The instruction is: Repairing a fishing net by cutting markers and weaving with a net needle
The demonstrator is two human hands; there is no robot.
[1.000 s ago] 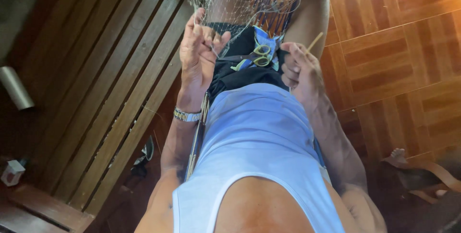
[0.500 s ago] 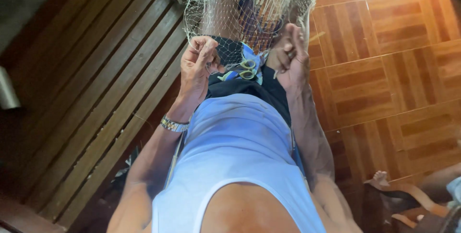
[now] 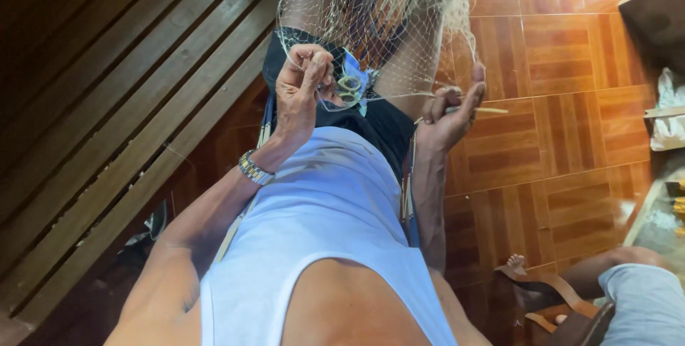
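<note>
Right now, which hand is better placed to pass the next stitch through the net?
Right. The right hand already grips the thin netting needle at the fishing net; the left hand is pinching the mesh, apparently holding it taut.

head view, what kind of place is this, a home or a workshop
Likely a home's living space or porch, used for net work: glossy wood-pattern floor tiles, a slatted wooden bench, and a fine fishing net held between the left hand and right hand.

Daylight from the upper right glares on the tiled floor point(image 3: 571, 53); the left is shadowed
</note>
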